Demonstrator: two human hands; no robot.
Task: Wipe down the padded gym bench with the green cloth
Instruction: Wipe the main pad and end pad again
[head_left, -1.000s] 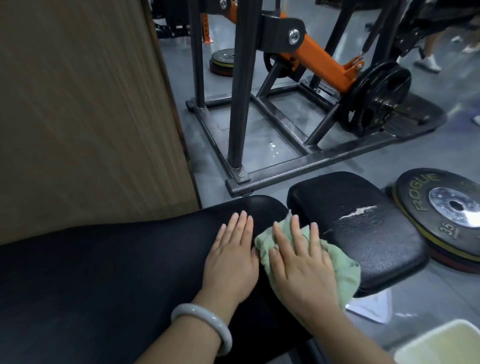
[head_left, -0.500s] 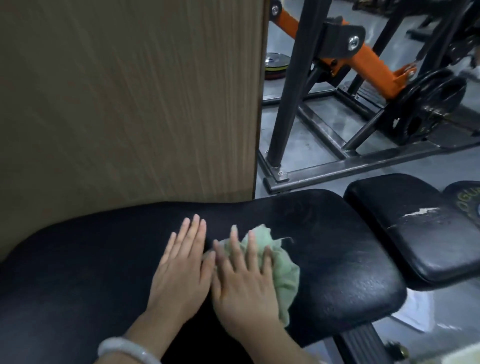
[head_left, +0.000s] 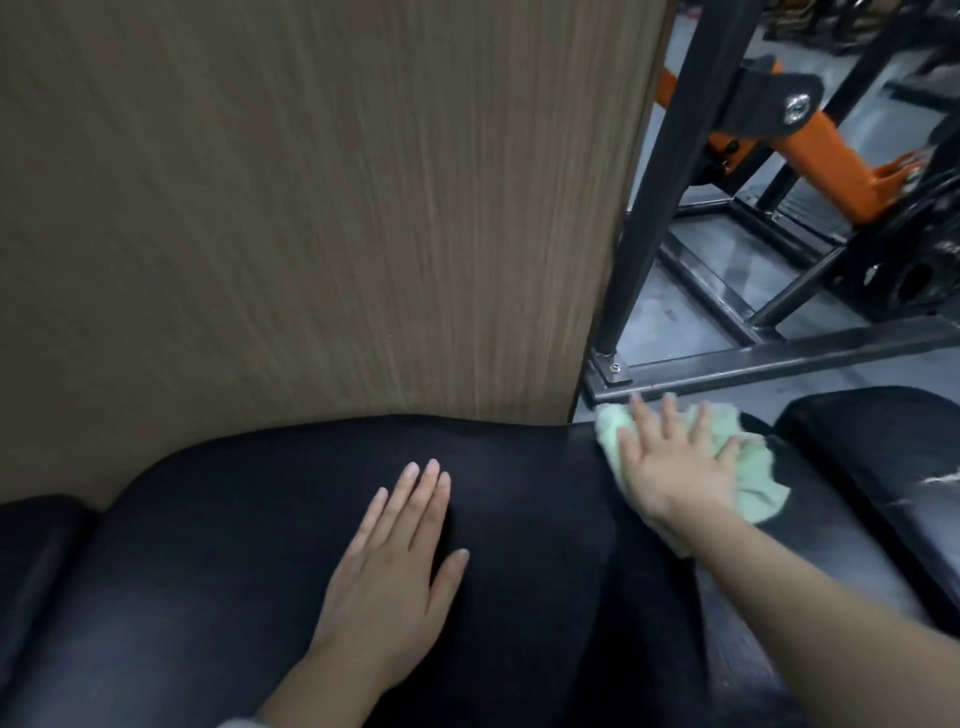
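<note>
The padded gym bench (head_left: 249, 545) is black and fills the lower half of the view. Its smaller seat pad (head_left: 878, 457), with a white tear in the vinyl, lies at the right. My left hand (head_left: 395, 566) rests flat on the middle of the long pad, fingers together, holding nothing. My right hand (head_left: 670, 462) presses flat on the crumpled green cloth (head_left: 753, 478) near the right end of the long pad, at its far edge. My palm hides part of the cloth.
A wood-grain panel (head_left: 311, 208) stands directly behind the bench. To the right, a dark steel machine frame (head_left: 779, 358) sits on the grey floor, with an orange lever arm (head_left: 826, 156) and a black weight plate (head_left: 914, 275) behind it.
My right hand has slid the cloth right along the pad, away from my left hand. The view has swung left, and the two hands are now well apart.
</note>
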